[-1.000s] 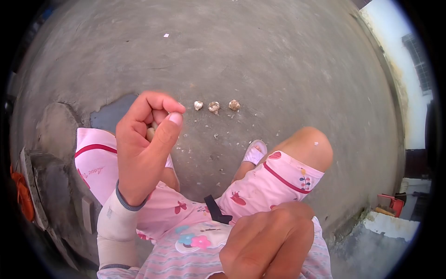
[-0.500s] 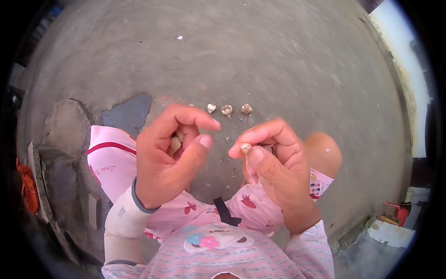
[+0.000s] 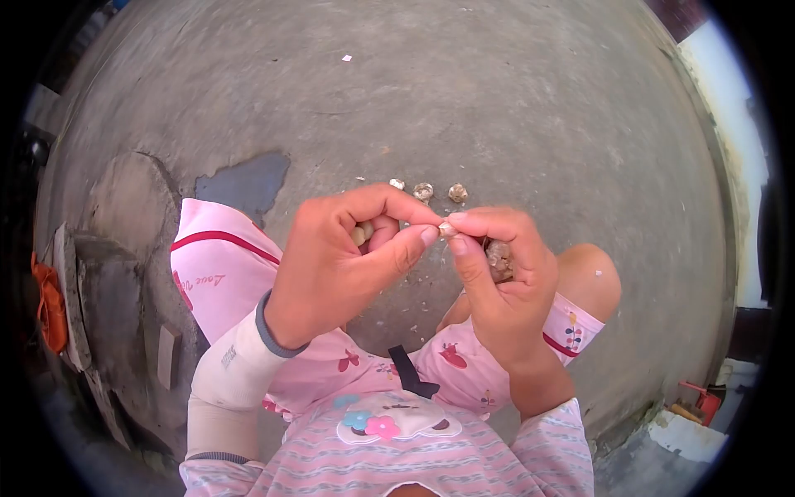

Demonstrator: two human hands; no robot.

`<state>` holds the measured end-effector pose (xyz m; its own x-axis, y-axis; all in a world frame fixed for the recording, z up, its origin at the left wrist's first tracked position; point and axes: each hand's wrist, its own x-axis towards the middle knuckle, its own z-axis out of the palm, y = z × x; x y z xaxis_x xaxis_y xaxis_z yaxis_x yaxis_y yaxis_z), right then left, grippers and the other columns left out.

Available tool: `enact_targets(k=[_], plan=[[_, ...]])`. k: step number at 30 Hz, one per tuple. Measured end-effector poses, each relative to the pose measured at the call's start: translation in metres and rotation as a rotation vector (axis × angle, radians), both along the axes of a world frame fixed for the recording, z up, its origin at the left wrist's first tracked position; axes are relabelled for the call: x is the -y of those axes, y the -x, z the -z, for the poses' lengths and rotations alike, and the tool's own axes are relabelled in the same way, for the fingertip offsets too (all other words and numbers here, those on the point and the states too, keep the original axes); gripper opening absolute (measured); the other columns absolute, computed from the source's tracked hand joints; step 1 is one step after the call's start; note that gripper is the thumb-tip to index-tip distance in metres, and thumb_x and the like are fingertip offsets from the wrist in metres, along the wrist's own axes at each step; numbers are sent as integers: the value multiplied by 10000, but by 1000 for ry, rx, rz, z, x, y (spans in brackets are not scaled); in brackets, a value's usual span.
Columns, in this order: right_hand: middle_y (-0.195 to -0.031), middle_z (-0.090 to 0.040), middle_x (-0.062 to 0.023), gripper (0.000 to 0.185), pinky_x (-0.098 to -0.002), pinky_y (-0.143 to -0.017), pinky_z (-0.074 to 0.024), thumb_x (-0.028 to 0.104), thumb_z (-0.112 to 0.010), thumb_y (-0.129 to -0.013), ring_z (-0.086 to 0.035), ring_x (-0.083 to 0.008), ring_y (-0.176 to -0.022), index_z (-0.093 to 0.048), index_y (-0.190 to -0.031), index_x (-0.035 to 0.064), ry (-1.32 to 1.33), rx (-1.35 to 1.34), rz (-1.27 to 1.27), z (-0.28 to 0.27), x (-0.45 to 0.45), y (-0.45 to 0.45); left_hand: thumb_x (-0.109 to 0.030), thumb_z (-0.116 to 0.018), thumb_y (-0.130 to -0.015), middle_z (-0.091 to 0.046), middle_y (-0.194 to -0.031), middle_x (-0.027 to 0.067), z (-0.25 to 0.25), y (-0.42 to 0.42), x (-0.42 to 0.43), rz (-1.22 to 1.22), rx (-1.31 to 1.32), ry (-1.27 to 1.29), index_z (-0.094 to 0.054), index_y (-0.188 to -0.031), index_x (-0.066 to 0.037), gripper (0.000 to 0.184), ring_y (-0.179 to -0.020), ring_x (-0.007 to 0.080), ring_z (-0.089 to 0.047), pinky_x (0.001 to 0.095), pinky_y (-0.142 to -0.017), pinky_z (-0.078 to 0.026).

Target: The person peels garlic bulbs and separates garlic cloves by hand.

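My left hand (image 3: 344,257) is closed around pale peeled garlic cloves (image 3: 361,233) in its palm. Its thumb and forefinger reach the left side of a small garlic clove (image 3: 447,229). My right hand (image 3: 507,282) pinches that clove between thumb and forefinger, and its other fingers curl round a brownish garlic piece (image 3: 498,260). The two hands meet at the clove, above the lap. Just beyond the fingertips, a white garlic bulb (image 3: 397,184), a second bulb (image 3: 423,192) and a browner third bulb (image 3: 458,193) lie in a row on the ground.
Grey concrete ground (image 3: 497,99) bears scattered bits of skin and a dark patch (image 3: 244,184). An orange item (image 3: 50,306) lies at the far left beside stone slabs (image 3: 74,302). A red object (image 3: 705,403) is near the pale wall at the lower right.
My right hand has risen from the lap with garlic in it and moved left to meet my left hand at the small clove. The view has shifted slightly.
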<state>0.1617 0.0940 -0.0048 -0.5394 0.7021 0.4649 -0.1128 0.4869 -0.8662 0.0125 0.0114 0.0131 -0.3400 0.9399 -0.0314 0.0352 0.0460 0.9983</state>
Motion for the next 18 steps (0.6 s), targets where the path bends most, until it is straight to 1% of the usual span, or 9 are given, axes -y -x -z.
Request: enact_targets(k=[3,5,6,9,11,14,17,18], plan=[[-874,-665,-98,180,-256,-587,-473,-95,-633,-793,-600,-133,-720,-650,-933,17,-42,15,41,1,0,1,-65,-678,-825,-397,-571,-110,-6,3,-1,28,-27,61,-666,-895,7,102,-533,-11,-329,176,-486,-254],[-871,-671,-105,184,-261,-578,-477,-97,-639,-783,-608,-160,-712,-653,-923,20,-180,47,36,4,-4,-1,-56,-665,-816,-405,-581,-106,-8,4,-2,36,1,108,-658,-875,6,86,-545,-6,-342,179,-498,-273],[-869,-674,-109,186,-264,-574,-478,-99,-642,-777,-612,-174,-707,-655,-918,22,-249,62,31,5,-6,-1,-53,-654,-810,-409,-586,-104,-6,4,-3,32,4,92,-651,-862,4,76,-552,-4,-347,180,-504,-279],[-859,-679,-109,190,-265,-576,-482,-106,-650,-763,-621,-194,-708,-655,-909,14,-216,85,32,5,-4,0,-47,-625,-799,-421,-600,-100,0,3,-4,24,21,74,-628,-830,-4,53,-574,0,-361,183,-521,-295],[-866,-678,-107,196,-264,-576,-481,-108,-656,-758,-617,-182,-707,-656,-911,15,-180,59,38,6,-1,1,-50,-611,-797,-428,-610,-100,-1,3,-5,32,48,98,-611,-818,-10,45,-590,1,-370,184,-530,-299],[-878,-673,-104,208,-261,-579,-480,-109,-664,-753,-613,-167,-708,-655,-921,14,-131,36,34,3,0,4,-38,-602,-772,-407,-570,-102,1,1,-6,7,122,74,-611,-786,-16,28,-555,-2,-347,188,-506,-298],[-891,-666,-97,214,-248,-589,-476,-98,-667,-759,-607,-143,-721,-653,-942,12,-82,40,12,0,2,3,-38,-595,-773,-415,-582,-103,0,1,-7,21,143,62,-601,-793,-22,27,-562,-2,-350,187,-509,-295],[-896,-664,-94,215,-243,-593,-473,-93,-667,-763,-604,-134,-726,-653,-949,13,-64,45,3,-1,2,3,-39,-587,-778,-439,-624,-95,-1,1,-6,48,138,71,-594,-801,-23,29,-579,-2,-360,185,-518,-292]])
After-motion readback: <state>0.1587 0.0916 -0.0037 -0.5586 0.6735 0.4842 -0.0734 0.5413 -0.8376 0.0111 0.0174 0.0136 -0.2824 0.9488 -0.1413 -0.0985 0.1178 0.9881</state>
